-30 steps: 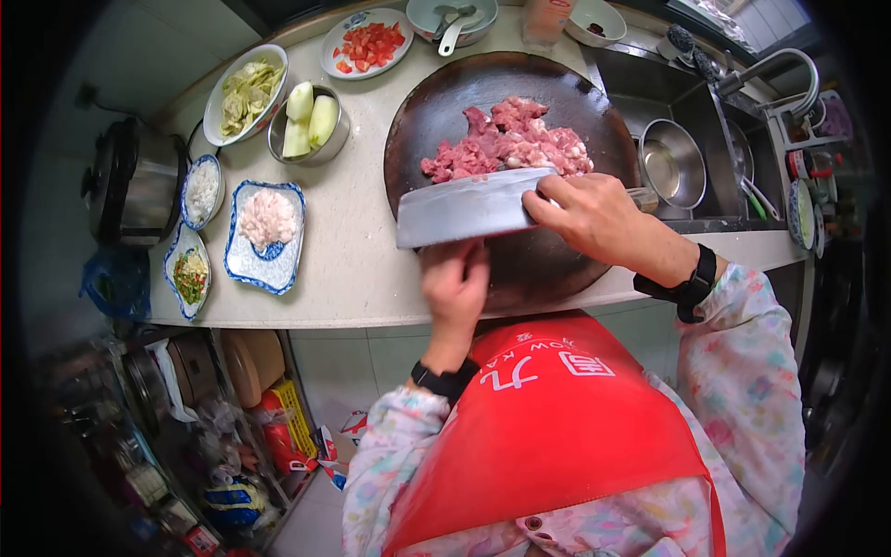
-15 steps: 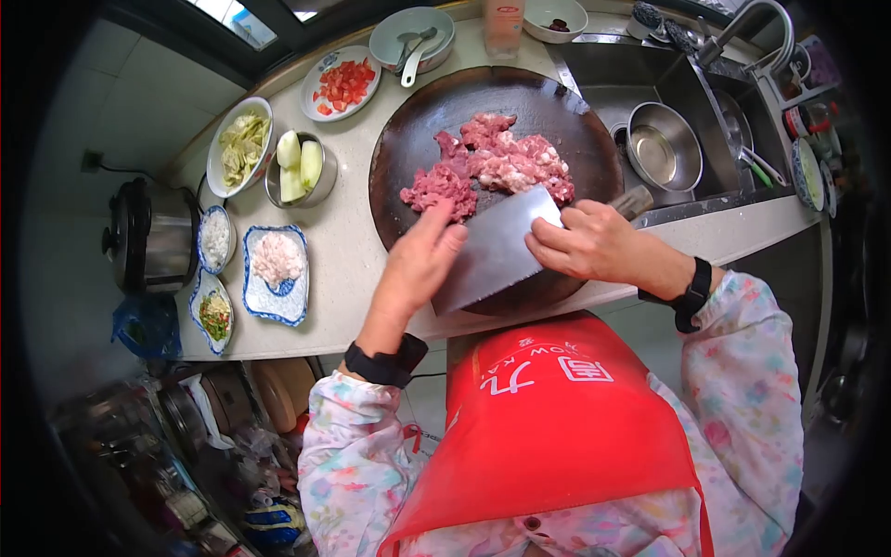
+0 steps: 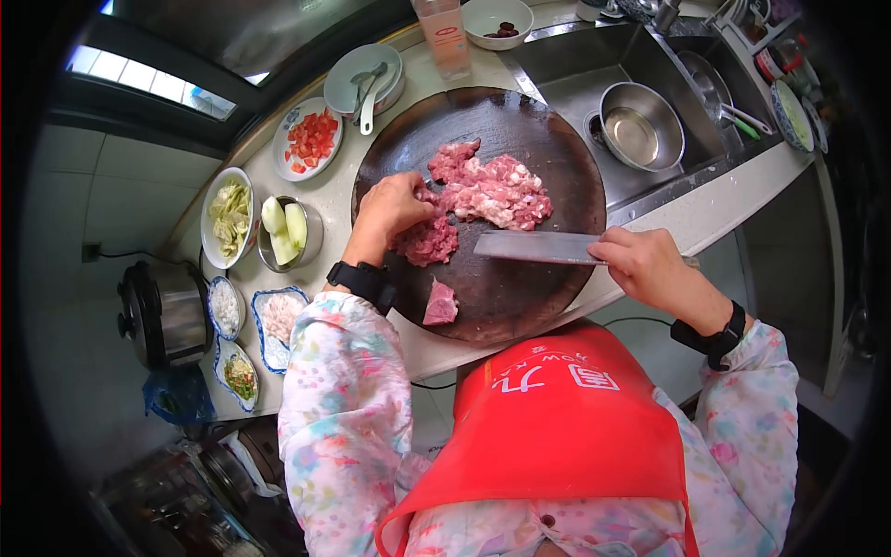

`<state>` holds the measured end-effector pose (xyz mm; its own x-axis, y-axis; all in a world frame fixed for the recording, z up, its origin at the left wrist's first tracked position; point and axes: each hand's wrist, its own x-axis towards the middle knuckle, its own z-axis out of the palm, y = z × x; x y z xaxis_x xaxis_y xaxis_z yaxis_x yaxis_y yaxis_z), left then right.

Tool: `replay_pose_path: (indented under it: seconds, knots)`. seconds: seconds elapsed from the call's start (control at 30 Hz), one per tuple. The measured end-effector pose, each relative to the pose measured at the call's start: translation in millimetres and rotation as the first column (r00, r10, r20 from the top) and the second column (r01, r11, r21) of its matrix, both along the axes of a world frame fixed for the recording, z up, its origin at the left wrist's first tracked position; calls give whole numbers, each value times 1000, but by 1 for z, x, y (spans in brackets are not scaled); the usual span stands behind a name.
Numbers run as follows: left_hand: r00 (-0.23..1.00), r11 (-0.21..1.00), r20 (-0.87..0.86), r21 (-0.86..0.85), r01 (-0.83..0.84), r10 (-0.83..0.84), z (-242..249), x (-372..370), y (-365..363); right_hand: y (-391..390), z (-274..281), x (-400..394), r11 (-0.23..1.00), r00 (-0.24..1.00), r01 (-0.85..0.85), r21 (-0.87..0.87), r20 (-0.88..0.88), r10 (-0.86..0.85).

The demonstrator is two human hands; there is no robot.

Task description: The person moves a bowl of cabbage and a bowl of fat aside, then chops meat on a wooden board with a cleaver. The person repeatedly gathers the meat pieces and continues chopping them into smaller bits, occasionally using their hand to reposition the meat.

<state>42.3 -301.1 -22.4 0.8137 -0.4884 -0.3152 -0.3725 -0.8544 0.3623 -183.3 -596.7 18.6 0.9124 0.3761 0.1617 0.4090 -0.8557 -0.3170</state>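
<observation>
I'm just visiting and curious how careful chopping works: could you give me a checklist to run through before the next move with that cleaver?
1. Cleaver held in the right hand: ok.
2. Left hand apart from the blade: ok, it is at the far left of the meat.
3. All the meat in one pile: not ok, a loose chunk lies apart, nearer the person.
4. Loose chunk on the board: ok.
5. Left fingertips gripping meat: cannot tell, they are hidden.
6. Board steady: cannot tell.
</observation>
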Motion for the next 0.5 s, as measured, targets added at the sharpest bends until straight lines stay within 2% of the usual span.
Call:
replay_pose_path:
  seconds: [0.03, 0.07, 0.1, 0.13, 0.17, 0.23, 0.27, 0.3, 0.37, 0.4, 0.5]
  knots:
    - [999, 997, -37, 74, -7, 10, 4, 2, -1, -3, -5, 3, 999, 998, 15, 38, -54, -13]
    - [999, 997, -35, 78, 0, 3, -4, 9, 5, -4, -8, 4, 997, 994, 34, 75, -108, -25]
    - [970, 964, -235, -239, -121, 63, -21, 20, 18, -4, -9, 5, 996, 994, 40, 79, -108, -32]
    - [899, 818, -435, -497, -290, 54, -24, 26, 22, -4, -9, 5, 997, 991, 46, 69, -127, -37]
    - [898, 820, -438, -494, -289, 53, -29, 32, 23, -4, -9, 5, 997, 988, 50, 60, -150, -41]
    - [881, 680, -428, -587, -440, 200, -8, 33, 19, -2, -10, 5, 997, 984, 59, 55, -170, -49]
    - [854, 788, -407, -383, -482, 325, 6, 30, 11, -2, -10, 6, 997, 982, 63, 44, -181, -54]
    - [850, 782, -407, -384, -491, 334, 3, 24, 10, -3, -10, 6, 998, 983, 51, 43, -180, -43]
    - [913, 798, -135, -449, -402, 384, -3, 11, 12, -5, -11, 7, 997, 984, 53, 58, -172, -42]
    - [911, 796, -135, -449, -407, 389, 1, 3, 14, -4, -10, 8, 997, 985, 47, 58, -171, -37]
    - [857, 753, 33, -496, -432, 514, 22, -51, 29, -2, -9, 7, 999, 983, 41, 21, -179, -36]
